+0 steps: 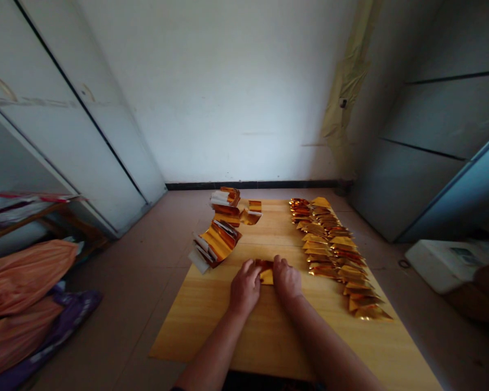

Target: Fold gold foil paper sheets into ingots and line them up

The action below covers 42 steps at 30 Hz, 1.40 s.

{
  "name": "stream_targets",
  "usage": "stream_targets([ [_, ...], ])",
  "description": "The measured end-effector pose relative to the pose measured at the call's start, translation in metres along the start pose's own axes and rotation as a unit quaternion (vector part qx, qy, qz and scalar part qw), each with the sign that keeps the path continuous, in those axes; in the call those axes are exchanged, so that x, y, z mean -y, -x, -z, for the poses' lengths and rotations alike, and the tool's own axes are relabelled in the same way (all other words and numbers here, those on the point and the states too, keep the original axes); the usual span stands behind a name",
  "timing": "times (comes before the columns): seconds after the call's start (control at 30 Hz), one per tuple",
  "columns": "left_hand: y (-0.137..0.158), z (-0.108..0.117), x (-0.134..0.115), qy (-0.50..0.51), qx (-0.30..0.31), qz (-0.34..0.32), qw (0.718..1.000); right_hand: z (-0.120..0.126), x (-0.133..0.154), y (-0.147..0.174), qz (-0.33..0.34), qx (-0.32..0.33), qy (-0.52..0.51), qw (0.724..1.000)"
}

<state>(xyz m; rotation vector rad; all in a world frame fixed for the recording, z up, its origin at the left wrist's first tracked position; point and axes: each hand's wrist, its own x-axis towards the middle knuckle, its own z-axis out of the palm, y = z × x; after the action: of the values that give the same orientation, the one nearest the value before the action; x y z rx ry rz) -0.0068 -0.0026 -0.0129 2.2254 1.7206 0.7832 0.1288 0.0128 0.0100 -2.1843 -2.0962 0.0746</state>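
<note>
holding a sheet (266,277) at lower centre, our left hand (245,288) and right hand (287,278) seem to pinch its ends, fingertips half hidden; folded rows (348,271) at right look done, stacks (219,243) left of centre remain.

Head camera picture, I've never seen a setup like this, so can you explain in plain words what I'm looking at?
There is no machine here: a person works with two bare hands. The one picture comes from a camera worn on their head, looking forward and down, so the forearms enter from the bottom edge.

The left hand and the right hand hold a small gold foil sheet between them, low over a wooden tabletop. Farther up on the left lie loose foil sheets, some with pale sides showing. Along the right run two rows of folded foil pieces, overlapping one another. The fingers partly cover the held sheet, so its exact shape is hard to tell.
</note>
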Motion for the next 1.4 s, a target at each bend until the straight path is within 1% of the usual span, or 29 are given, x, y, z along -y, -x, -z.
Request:
stream_targets([
  [0.07, 0.001, -0.002, 0.005, 0.038, -0.02, -0.026, 0.999, 0.001, 0.0, 0.0, -0.001, 0.002, -0.003, 1.0],
  [0.17, 0.001, -0.005, 0.009, 0.04, -0.023, -0.023, 0.999, 0.002, 0.0, 0.0, -0.001, 0.006, -0.005, 1.0],
  [0.27, 0.0, -0.003, 0.007, 0.027, -0.005, -0.016, 1.0, 0.001, -0.001, 0.0, 0.001, 0.005, -0.004, 1.0],
  [0.43, -0.002, 0.006, -0.001, 0.021, 0.016, -0.017, 1.0, -0.003, -0.001, -0.001, 0.0, -0.004, 0.002, 1.0],
  [0.63, -0.009, 0.013, -0.005, -0.005, 0.064, 0.025, 0.998, -0.007, -0.002, -0.002, -0.005, -0.008, -0.009, 1.0],
  [0.8, -0.014, 0.013, -0.006, -0.038, 0.1, 0.042, 0.993, -0.002, -0.001, -0.001, -0.008, -0.004, 0.007, 1.0],
  [1.03, -0.015, 0.014, -0.01, -0.088, 0.12, 0.04, 0.988, 0.007, 0.002, 0.002, -0.015, 0.011, 0.005, 1.0],
  [1.23, -0.013, 0.009, -0.013, -0.126, 0.103, 0.029, 0.986, 0.003, 0.002, 0.003, -0.031, 0.017, -0.002, 0.999],
  [1.33, -0.011, 0.007, -0.012, -0.145, 0.082, 0.021, 0.986, -0.003, 0.0, 0.003, -0.034, -0.002, -0.002, 0.999],
  [1.4, -0.011, 0.008, -0.012, -0.155, 0.064, 0.005, 0.986, -0.008, -0.003, 0.004, -0.023, -0.026, -0.001, 0.999],
])
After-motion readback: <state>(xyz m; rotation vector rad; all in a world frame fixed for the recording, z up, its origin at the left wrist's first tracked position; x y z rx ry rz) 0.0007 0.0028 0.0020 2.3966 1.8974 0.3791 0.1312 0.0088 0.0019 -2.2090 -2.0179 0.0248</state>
